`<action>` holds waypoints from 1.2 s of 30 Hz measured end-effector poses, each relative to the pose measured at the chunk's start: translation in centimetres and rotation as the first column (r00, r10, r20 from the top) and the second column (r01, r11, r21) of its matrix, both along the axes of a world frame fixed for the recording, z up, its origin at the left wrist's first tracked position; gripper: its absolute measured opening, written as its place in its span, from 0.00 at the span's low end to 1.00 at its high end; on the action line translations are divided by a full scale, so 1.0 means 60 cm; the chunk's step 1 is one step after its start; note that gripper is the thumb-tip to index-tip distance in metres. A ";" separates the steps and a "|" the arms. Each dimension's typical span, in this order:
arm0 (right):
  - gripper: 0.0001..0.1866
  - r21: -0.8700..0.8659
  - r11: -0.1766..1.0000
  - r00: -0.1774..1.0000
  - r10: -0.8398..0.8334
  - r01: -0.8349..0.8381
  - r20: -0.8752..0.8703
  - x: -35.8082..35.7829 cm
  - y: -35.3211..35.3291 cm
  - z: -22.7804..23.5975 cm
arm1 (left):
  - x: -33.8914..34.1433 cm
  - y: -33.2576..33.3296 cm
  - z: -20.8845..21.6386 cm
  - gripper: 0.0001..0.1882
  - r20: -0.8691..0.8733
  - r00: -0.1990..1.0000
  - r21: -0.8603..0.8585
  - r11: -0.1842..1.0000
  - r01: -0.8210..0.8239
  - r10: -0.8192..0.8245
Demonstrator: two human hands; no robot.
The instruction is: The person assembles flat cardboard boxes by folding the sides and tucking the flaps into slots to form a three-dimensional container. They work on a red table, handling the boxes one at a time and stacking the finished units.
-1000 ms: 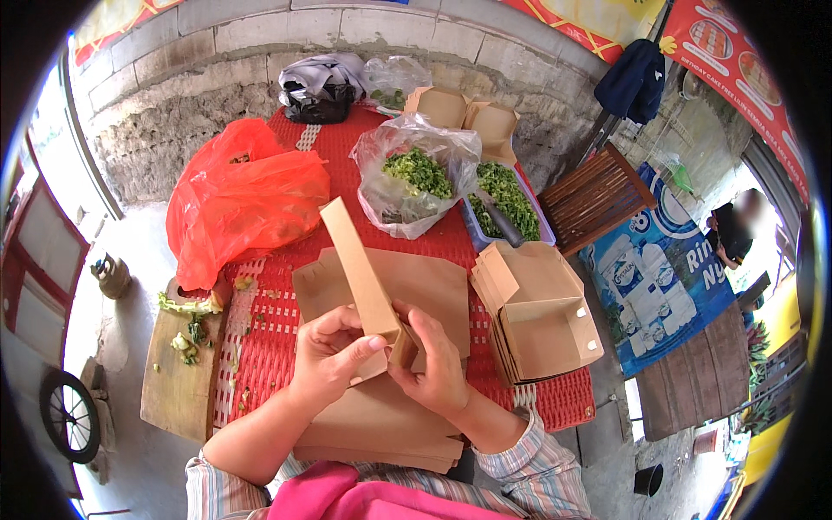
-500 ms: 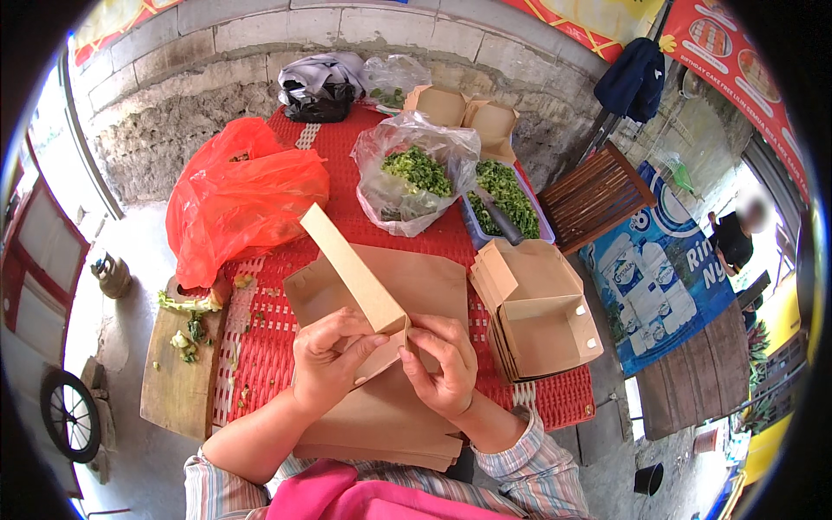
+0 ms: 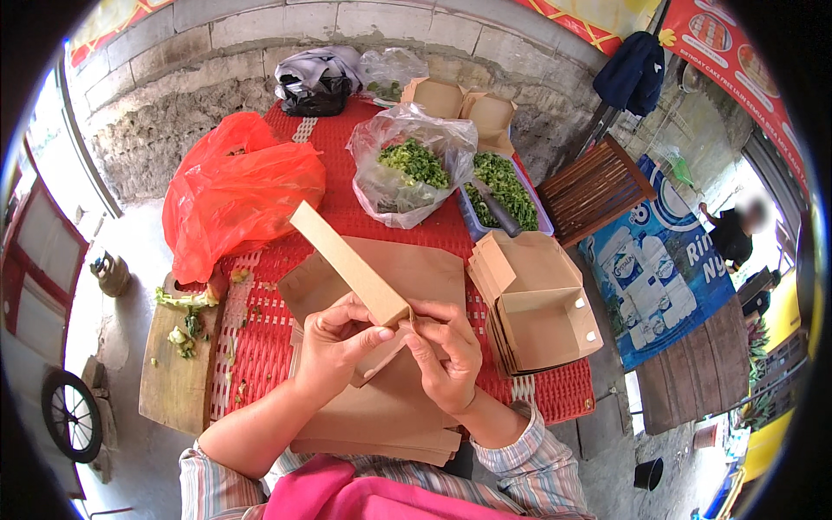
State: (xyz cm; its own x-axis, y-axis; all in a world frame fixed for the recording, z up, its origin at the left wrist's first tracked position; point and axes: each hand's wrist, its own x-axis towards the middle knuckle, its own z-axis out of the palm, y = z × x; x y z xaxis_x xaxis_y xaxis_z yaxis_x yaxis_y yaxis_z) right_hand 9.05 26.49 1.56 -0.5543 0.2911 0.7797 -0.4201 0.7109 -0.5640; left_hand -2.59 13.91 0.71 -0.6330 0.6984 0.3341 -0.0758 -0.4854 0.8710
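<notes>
A brown cardboard food box (image 3: 354, 267), partly folded, is between my two hands in front of me, one long side wall standing up at a slant. My left hand (image 3: 345, 342) is closed on it, thumb and fingers pinching beside the raised wall's near corner. On the other side of that corner, my right hand (image 3: 444, 354) pinches a narrow flap between thumb and fingers. Beneath lie flat cardboard blanks (image 3: 377, 423) in a stack. Close to my right hand, folded open boxes (image 3: 544, 334) are nested in a pile on the red woven table (image 3: 251, 347).
A red plastic bag (image 3: 238, 195) sits at the far left, above a wooden board (image 3: 178, 386) with vegetable scraps. Chopped greens fill a clear bag (image 3: 373, 186) and a tub (image 3: 472, 227) with a dark-handled knife (image 3: 501, 217). A wooden chair (image 3: 594, 191) stands right.
The raised box wall has turned slightly and shifted left. My fingers have shifted a little at the corner, both hands still gripping the cardboard.
</notes>
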 end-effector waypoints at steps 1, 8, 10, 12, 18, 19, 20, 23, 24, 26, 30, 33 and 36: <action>0.09 -0.033 0.999 1.000 0.004 -0.004 0.022 0.000 -0.001 0.000 | 0.000 -0.001 -0.001 0.05 0.007 1.000 -0.005 1.000 -0.011 0.011; 0.07 -0.298 0.951 0.997 0.080 -0.082 -0.020 -0.001 -0.008 -0.015 | -0.001 -0.002 -0.004 0.05 -0.060 0.996 0.011 0.998 -0.060 0.061; 0.07 -0.199 0.978 0.997 0.063 -0.069 -0.034 -0.003 -0.004 -0.011 | 0.002 -0.002 -0.003 0.05 -0.082 0.994 0.013 0.998 -0.065 0.066; 0.07 -0.169 0.985 0.999 0.038 -0.041 -0.020 -0.002 -0.005 -0.011 | 0.004 -0.001 -0.002 0.05 -0.100 0.993 0.016 0.998 -0.066 0.067; 0.05 -0.136 0.991 1.000 -0.008 0.005 -0.018 -0.001 -0.005 -0.007 | 0.000 -0.001 -0.009 0.07 -0.123 0.991 -0.070 0.996 -0.053 0.045; 0.05 -0.133 0.991 1.000 -0.005 0.001 -0.029 -0.001 -0.005 -0.007 | 0.001 0.000 -0.009 0.07 -0.116 0.992 -0.069 0.996 -0.054 0.046; 0.05 -0.141 0.990 1.000 -0.005 0.001 -0.027 -0.002 -0.005 -0.008 | 0.002 0.002 -0.009 0.07 -0.109 0.993 -0.067 0.996 -0.055 0.048; 0.05 -0.116 0.993 0.999 -0.023 0.020 -0.024 -0.002 -0.006 -0.008 | -0.001 0.002 -0.016 0.08 -0.114 0.992 -0.069 0.996 -0.061 0.053; 0.06 -0.075 0.996 0.999 -0.042 0.040 -0.026 -0.003 -0.005 -0.007 | -0.002 0.002 -0.018 0.08 -0.122 0.991 -0.070 0.996 -0.063 0.054; 0.06 -0.035 0.998 0.998 -0.060 0.059 -0.027 -0.003 -0.005 -0.008 | 0.003 0.002 -0.013 0.08 -0.148 0.986 -0.046 0.995 -0.090 0.082; 0.08 -0.035 0.997 0.998 -0.064 0.063 -0.019 -0.002 -0.008 -0.010 | 0.009 -0.001 0.000 0.08 -0.213 0.970 -0.071 0.988 -0.138 0.120; 0.08 -0.046 0.998 0.998 -0.053 0.053 -0.017 -0.007 -0.010 -0.012 | 0.013 -0.001 -0.004 0.08 -0.307 0.936 -0.081 0.975 -0.206 0.172; 0.07 -0.066 0.998 1.000 -0.011 0.012 0.006 -0.008 -0.005 -0.014 | 0.017 -0.003 -0.004 0.08 -0.355 0.906 -0.103 0.954 -0.281 0.229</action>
State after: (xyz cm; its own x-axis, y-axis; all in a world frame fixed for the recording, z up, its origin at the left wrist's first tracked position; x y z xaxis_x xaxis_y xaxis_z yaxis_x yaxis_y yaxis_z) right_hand 8.58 26.20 0.72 -0.5548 0.3477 0.7558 -0.4091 0.6770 -0.6118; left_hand -1.58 13.74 0.47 -0.6647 0.5859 0.4636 0.3425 -0.3124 0.8860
